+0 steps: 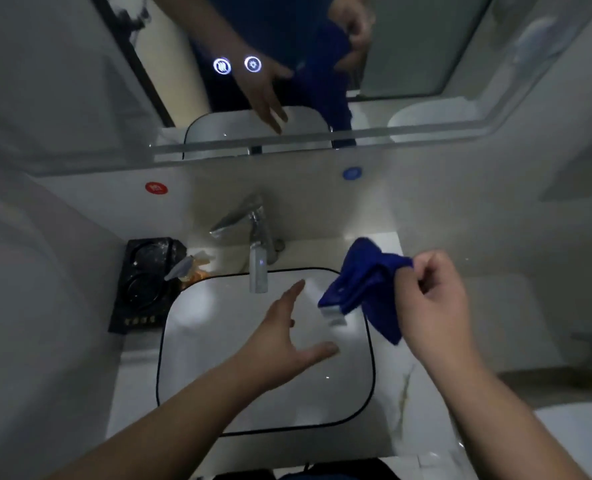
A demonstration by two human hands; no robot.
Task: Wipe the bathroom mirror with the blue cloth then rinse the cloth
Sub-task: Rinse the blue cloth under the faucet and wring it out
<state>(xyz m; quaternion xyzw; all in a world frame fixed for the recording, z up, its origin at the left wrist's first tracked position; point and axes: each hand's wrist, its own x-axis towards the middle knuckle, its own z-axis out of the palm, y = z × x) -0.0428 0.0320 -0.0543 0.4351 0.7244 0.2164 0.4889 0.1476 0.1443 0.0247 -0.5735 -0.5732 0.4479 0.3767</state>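
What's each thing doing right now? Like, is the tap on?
Crumpled blue cloth: bunched, dangling above the white square basin's right rim.
Right hand: gripping the cloth.
Left hand: open, empty, above the basin.
Chrome tap: can't tell if water runs.
Round mirror buttons: lit white.

I hold my left hand [287, 341] stretched forward, palm turned inward, fingers straight, thumb spread wide, gripping nothing. My right hand [429, 299] is apart from it, fingers curled, pinching the blue cloth [360, 282]. Both forearms are bare.
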